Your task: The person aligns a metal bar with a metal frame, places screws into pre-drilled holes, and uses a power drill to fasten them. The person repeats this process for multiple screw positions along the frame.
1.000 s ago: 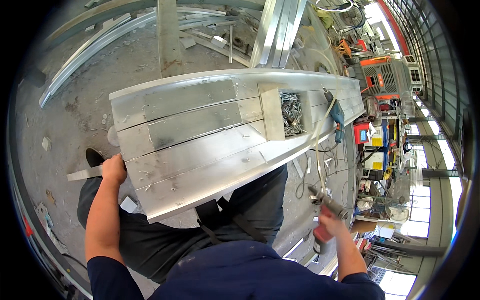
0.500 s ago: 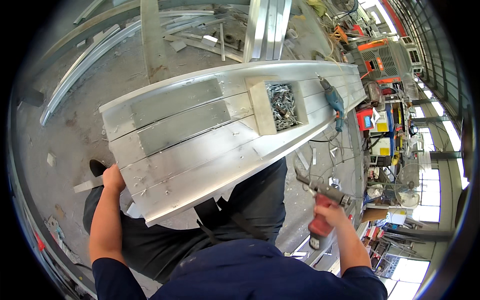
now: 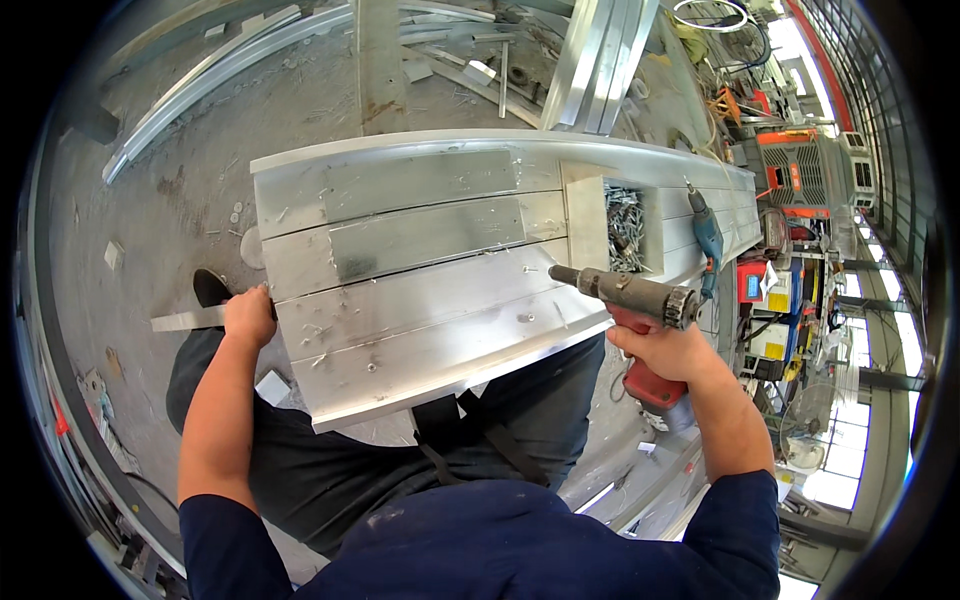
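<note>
My right hand (image 3: 675,352) is wrapped round the red grip of a rivet gun (image 3: 640,295). The tool's dark nose points left over the silvery metal-topped bench (image 3: 420,335), just in front of a box of fasteners (image 3: 585,225). My left hand (image 3: 250,316) is closed on a flat metal strip (image 3: 188,321) beside the bench's left end. The strip sticks out to the left over my leg; its other end is hidden by my fingers. Two dull grey metal plates (image 3: 425,238) lie on the bench top, with small loose rivets scattered about them.
A blue drill (image 3: 706,235) lies on the bench right of the box. Long metal profiles (image 3: 595,65) reach away behind the bench, and more (image 3: 215,85) lie on the floor at the far left. Toolboxes and an orange-grey machine (image 3: 797,172) stand on the right.
My right hand has brought the rivet gun up and left, from beside the bench to over its front edge. My left hand keeps hold of the strip. The whole view has shifted slightly.
</note>
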Tool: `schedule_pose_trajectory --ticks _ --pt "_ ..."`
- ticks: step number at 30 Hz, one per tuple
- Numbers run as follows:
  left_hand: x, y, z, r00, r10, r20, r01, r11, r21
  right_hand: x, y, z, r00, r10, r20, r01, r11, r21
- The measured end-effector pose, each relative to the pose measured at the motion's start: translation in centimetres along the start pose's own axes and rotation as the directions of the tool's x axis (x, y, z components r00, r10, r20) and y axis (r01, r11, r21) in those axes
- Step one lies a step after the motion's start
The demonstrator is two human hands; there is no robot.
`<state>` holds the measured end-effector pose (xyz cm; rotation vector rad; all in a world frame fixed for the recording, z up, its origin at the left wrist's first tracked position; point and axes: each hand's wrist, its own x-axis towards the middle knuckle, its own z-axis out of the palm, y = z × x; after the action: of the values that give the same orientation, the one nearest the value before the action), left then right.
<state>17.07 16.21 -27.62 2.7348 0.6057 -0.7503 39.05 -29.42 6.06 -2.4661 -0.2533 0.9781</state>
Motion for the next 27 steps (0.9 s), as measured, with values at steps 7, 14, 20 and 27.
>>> schedule_pose_trajectory --ticks 7,14,20,27 --pt "-0.1 -0.2 0.1 1.000 -0.001 0.000 0.001 1.000 0.001 1.7 -1.9 -0.2 0.996 0.055 0.072 -0.053 0.998 -0.038" --pt "0.0 0.1 -0.4 0.999 -0.021 0.026 0.022 1.000 -0.014 2.0 -3.3 -0.2 0.993 0.084 0.079 -0.084 0.996 -0.010" --pt "-0.1 0.4 -0.9 0.999 -0.039 0.038 0.040 0.999 -0.017 3.7 -3.4 0.0 0.990 -0.013 0.140 0.034 0.989 -0.147" --pt "-0.3 0.1 -0.3 1.000 -0.019 0.021 0.019 1.000 -0.021 5.3 -4.9 0.7 0.957 0.210 0.200 -0.187 0.974 -0.130"
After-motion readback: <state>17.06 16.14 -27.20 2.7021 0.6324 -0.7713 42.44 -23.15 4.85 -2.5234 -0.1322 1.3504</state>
